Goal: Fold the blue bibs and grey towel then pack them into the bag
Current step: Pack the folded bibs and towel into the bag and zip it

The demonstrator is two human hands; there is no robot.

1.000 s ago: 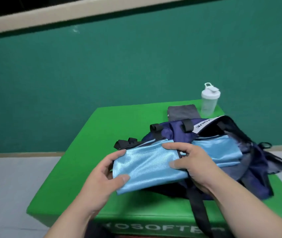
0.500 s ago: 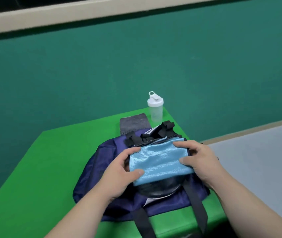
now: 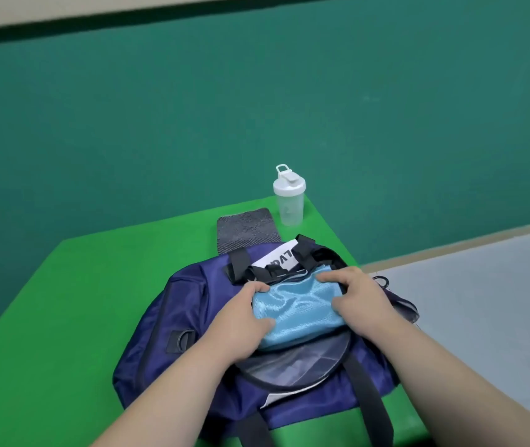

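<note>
One camera sits on my head and looks forward and down over my own forearms, which enter from the bottom edge. It is close to the work: my left hand [image 3: 241, 321] and right hand [image 3: 363, 301], gripping the blue bibs [image 3: 299, 304] at the mouth of the bag [image 3: 173, 317], fall just below the middle of the view. The green table [image 3: 79, 301] lies slantwise, its far corner by the bottle [image 3: 289, 204]. Past it the camera faces a green wall [image 3: 257, 108], with grey floor [image 3: 483, 285] at the right. The wall's top edge runs tilted across the view.

Handle straps [image 3: 238, 263] seemingly across bag [image 3: 176, 312] mouth
</note>
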